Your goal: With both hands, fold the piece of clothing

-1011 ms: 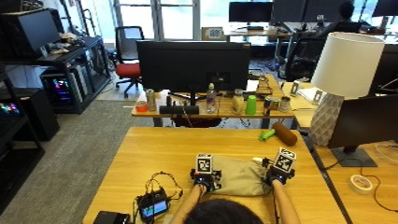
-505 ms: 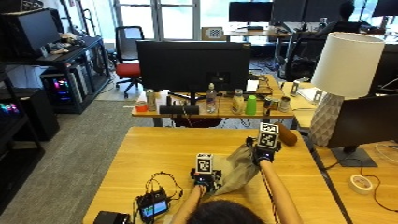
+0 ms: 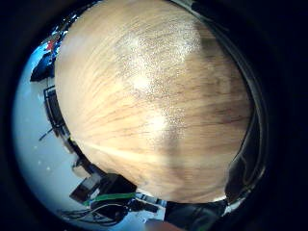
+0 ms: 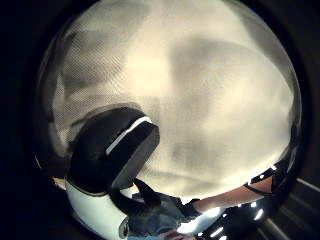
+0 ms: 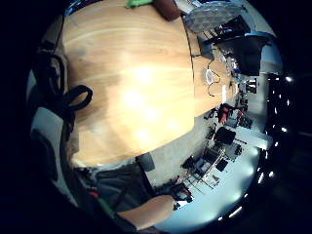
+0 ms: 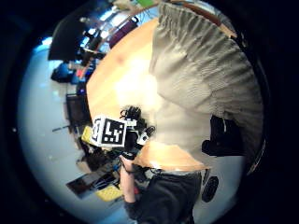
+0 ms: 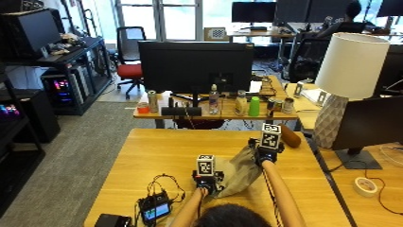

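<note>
A beige-grey piece of clothing (image 7: pixel 236 174) lies partly on the wooden table (image 7: pixel 157 156) in front of me. My right hand (image 7: pixel 268 152) pinches one edge and holds it raised toward the far side, so the cloth (image 6: pixel 201 84) hangs stretched in folds. At the cloth's near left edge my left hand (image 7: pixel 205 178) stays low on the table and grips it. In the left thumb side palm view the fabric (image 4: pixel 210 100) fills the picture, with a gloved thumb (image 4: pixel 115 150) laid on it. The right thumb side palm view also shows the left hand (image 6: pixel 133 135).
A small screen device with cables (image 7: pixel 155 209) sits at the table's near left. A brown roll (image 7: pixel 290 136) lies at the far right edge. A lamp (image 7: pixel 346 80) and a tape roll (image 7: pixel 365 187) stand on the desk to the right.
My right hand has risen from the cloth's right side and moved away from me, drawing that edge up and stretching the cloth. The left hand has stayed in place.
</note>
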The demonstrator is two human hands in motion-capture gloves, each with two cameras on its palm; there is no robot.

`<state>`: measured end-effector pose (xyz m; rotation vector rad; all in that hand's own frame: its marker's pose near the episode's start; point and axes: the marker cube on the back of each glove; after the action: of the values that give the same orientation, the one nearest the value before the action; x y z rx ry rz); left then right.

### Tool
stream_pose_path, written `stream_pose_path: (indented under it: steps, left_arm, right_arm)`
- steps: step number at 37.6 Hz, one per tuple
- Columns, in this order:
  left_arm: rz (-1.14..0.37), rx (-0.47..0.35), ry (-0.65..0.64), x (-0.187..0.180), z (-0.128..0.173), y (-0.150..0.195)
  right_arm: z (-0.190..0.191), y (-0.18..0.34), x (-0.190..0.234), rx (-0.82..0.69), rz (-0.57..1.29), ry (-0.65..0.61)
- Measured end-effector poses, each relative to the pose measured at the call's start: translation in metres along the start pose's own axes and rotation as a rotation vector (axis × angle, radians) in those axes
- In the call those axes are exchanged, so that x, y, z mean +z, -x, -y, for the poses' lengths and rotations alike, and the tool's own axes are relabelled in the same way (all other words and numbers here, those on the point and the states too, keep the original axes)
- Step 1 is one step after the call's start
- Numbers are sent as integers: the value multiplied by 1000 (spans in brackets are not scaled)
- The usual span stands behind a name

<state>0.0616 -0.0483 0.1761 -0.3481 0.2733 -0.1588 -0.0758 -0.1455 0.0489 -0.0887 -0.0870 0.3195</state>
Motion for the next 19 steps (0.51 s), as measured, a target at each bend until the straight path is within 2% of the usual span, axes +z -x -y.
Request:
stream_pose_path:
  steps: [2,10,15,19]
  left_arm:
    - [-8,0,-14,-2,0,0]
    - [-42,4,-63,-30,-12,4]
    - [-42,-15,-175,-76,-24,21]
    - [-71,-9,-256,-118,-31,42]
  right_arm:
    - [7,-1,3,-10,11,-36]
    - [16,-4,4,6,24,-40]
    - [-4,1,-6,26,25,119]
    - [6,14,-18,21,4,-65]
